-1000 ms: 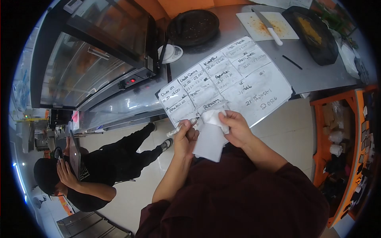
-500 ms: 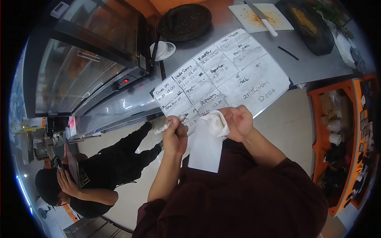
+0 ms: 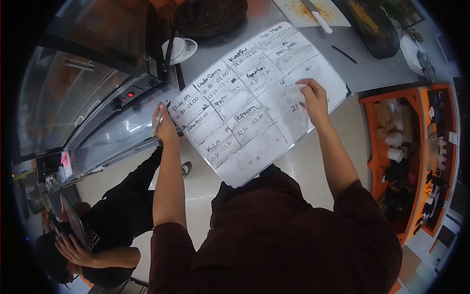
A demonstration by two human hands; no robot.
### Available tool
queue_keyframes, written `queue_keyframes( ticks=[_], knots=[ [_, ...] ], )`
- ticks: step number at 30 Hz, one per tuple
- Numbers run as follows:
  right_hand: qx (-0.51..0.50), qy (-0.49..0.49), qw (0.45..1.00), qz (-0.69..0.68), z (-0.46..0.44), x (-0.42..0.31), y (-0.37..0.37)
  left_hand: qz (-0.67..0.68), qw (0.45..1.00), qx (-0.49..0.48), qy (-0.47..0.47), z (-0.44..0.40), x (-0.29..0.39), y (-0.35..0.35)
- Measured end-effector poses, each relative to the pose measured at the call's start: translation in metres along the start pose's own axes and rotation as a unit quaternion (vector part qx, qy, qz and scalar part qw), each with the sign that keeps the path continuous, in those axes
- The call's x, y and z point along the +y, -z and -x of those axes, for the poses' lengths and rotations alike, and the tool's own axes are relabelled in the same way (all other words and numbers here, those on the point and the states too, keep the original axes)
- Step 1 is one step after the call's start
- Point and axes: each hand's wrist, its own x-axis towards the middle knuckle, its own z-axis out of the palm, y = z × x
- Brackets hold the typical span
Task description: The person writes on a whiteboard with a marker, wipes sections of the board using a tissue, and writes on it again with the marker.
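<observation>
A white board point(image 3: 254, 147) with a hand-drawn grid of names and times in black lies tilted, partly on the steel counter, its near corner jutting toward my body. At its left corner is my left hand point(image 3: 167, 126), fingers closed on a whitish marker point(image 3: 156, 124) and close to the board's edge. My right hand point(image 3: 316, 102) is over the right part of the board, fingers curled around a white tissue point(image 3: 296, 94). The tissue is blurred and blends with the board. Some writing beside it is smeared or covered.
Behind the board are a round scale point(image 3: 182, 50), a dark stone mortar point(image 3: 210, 18), a knife point(image 3: 320, 20) on a cutting board point(image 3: 286, 11) and a dark stick point(image 3: 344, 54). A glass-door warmer point(image 3: 81, 93) stands left. Another person point(image 3: 115, 210) is lower left; an orange shelf point(image 3: 409, 161) is right.
My hands have moved apart: the left, with the marker, went to the board's left corner, and the right carried the tissue up onto the board's right side. The view shifted slightly.
</observation>
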Motion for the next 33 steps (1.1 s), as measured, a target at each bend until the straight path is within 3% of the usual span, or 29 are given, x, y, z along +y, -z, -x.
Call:
queue_keyframes(
  ticks=[2,7,11,14,17,20,26,33],
  knots=[
    [0.012,0.213,0.963,0.167,-0.025,0.017,-0.011,-0.076,0.995,-0.018,-0.057,-0.012,-0.022,-0.002],
    [-0.034,0.224,0.93,0.288,-0.061,0.008,-0.047,-0.175,0.97,0.002,-0.167,-0.008,-0.034,-0.007],
    [-0.042,0.231,0.893,0.384,-0.069,0.022,-0.066,-0.199,0.967,-0.002,-0.159,-0.005,-0.03,-0.005],
    [-0.033,0.157,0.882,0.443,-0.062,0.022,-0.078,-0.206,0.966,0.001,-0.153,-0.003,-0.021,-0.008],
    [-0.013,0.184,0.875,0.448,-0.058,0.026,-0.079,-0.198,0.971,0.014,-0.137,-0.004,-0.021,-0.008],
    [-0.022,0.282,0.86,0.424,-0.056,0.037,-0.078,-0.203,0.969,0.019,-0.141,-0.007,-0.027,-0.008],
    [-0.065,0.232,0.865,0.44,-0.061,0.035,-0.075,-0.179,0.974,0.025,-0.134,-0.007,-0.029,-0.011],
    [-0.099,0.255,0.852,0.445,-0.064,0.036,-0.078,-0.192,0.974,0.018,-0.122,-0.007,-0.023,-0.011]
  ],
)
